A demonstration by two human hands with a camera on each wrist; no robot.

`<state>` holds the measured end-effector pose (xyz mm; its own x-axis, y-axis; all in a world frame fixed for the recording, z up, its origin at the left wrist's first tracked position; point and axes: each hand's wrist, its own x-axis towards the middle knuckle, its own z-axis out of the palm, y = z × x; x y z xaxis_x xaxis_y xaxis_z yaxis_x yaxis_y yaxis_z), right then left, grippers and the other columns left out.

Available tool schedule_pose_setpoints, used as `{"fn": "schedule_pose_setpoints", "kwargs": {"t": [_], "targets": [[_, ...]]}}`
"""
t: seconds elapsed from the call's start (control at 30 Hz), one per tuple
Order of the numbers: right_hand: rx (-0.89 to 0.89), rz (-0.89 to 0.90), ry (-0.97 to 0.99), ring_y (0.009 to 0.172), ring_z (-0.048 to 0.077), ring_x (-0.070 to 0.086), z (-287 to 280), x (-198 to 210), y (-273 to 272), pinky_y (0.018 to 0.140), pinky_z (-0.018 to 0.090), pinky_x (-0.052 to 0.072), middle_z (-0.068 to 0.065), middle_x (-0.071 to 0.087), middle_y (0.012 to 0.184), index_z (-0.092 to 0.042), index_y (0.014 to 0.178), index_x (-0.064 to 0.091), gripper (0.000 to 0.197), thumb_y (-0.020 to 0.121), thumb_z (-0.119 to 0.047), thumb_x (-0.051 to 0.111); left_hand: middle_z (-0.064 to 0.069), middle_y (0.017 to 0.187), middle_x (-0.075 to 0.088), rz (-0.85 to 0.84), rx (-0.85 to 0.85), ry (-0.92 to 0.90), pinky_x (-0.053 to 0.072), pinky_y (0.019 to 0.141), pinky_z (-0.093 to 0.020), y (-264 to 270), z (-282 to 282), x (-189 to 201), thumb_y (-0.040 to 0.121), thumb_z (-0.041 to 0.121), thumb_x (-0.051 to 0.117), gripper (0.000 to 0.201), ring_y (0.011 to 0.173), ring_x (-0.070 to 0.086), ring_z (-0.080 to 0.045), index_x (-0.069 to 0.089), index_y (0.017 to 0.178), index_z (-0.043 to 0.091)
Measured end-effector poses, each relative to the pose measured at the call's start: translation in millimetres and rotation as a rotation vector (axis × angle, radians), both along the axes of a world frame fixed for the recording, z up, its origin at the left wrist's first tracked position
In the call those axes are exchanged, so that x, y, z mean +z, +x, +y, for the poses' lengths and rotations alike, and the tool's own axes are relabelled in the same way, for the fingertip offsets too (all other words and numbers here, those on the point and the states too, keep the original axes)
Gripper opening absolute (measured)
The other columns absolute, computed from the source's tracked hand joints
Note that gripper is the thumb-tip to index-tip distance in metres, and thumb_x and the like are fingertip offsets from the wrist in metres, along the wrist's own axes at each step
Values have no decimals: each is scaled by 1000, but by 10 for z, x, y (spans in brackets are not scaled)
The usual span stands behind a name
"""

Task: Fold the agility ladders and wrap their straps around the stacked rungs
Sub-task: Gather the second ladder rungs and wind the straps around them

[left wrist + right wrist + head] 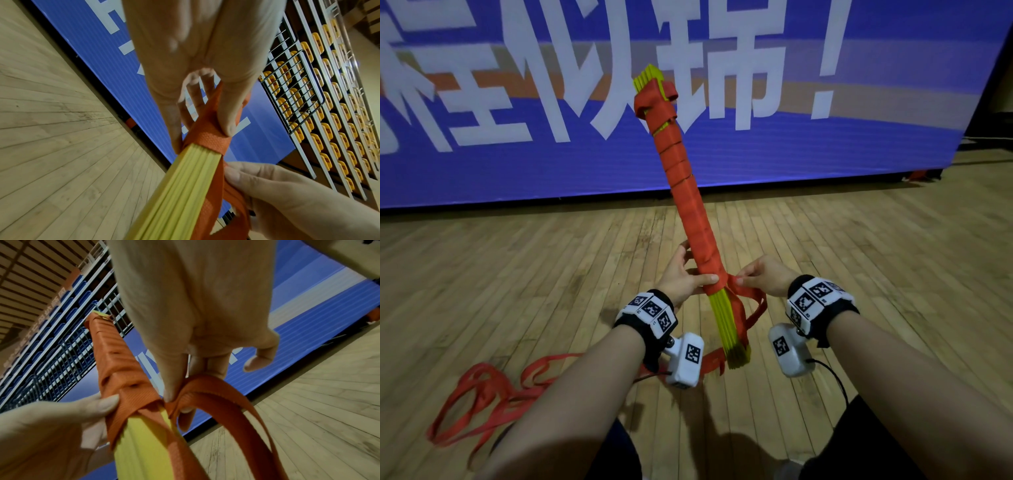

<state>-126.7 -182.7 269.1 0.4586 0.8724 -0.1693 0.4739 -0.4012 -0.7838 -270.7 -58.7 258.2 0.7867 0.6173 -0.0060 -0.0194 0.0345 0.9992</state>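
A wooden gym floor (pixel 859 257) is stretching below a blue banner (pixel 825 154); I'm gripping the yellow stacked rungs (pixel 726 325) with my left hand (pixel 681 277), my right hand (pixel 763 277) pinching the orange strap (pixel 751 298) beside them, mid-wrap; next comes another taut turn

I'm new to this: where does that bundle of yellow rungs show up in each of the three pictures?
Head view: yellow rungs poke out lower centre, below the wrapped orange strap, between the left hand and right hand.
Left wrist view: yellow rungs run from bottom centre up to the strap.
Right wrist view: yellow rungs at bottom centre.
Shared landmark: the blue banner.
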Motion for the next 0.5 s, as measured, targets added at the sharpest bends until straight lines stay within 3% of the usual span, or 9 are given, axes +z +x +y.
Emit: {"fn": "schedule_pose_setpoints", "kwargs": {"t": [0.1,0.23,0.3,0.4,0.5], "targets": [[21,-17,0,85,17,67,26,10,-46,87,30,54,10,72,94,-5,100,72,17,93,-12,58,4,113,52,11,48,33,58,70,-40,21,-32,5,73,-9,73,79,99,63,-24,35,137,18],[46,-70,-4,67,1,60,31,59,-116,64,8,47,-7,66,74,-9,101,72,16,91,-14,62,3,108,52,6,85,69,58,62,-35,26,-54,35,72,-7,76,75,89,64,-16,36,128,22],[64,-103,-14,64,-1,57,27,84,-141,54,2,41,-9,63,70,-11,100,73,16,89,-19,65,3,106,51,0,103,79,59,58,-34,24,-57,47,72,-7,76,74,86,64,-15,36,126,22],[76,-126,-55,59,1,54,45,88,-188,48,5,40,-7,60,65,-12,86,72,16,83,-27,72,-3,113,53,3,112,89,59,58,-35,25,-61,46,70,-7,77,73,90,66,-22,36,122,24],[32,-157,-44,57,6,52,87,32,-206,57,17,44,-6,57,59,-19,63,64,22,78,-30,76,-10,119,54,15,109,96,60,61,-42,33,-73,32,69,-5,79,75,92,68,-28,36,122,25]]}}
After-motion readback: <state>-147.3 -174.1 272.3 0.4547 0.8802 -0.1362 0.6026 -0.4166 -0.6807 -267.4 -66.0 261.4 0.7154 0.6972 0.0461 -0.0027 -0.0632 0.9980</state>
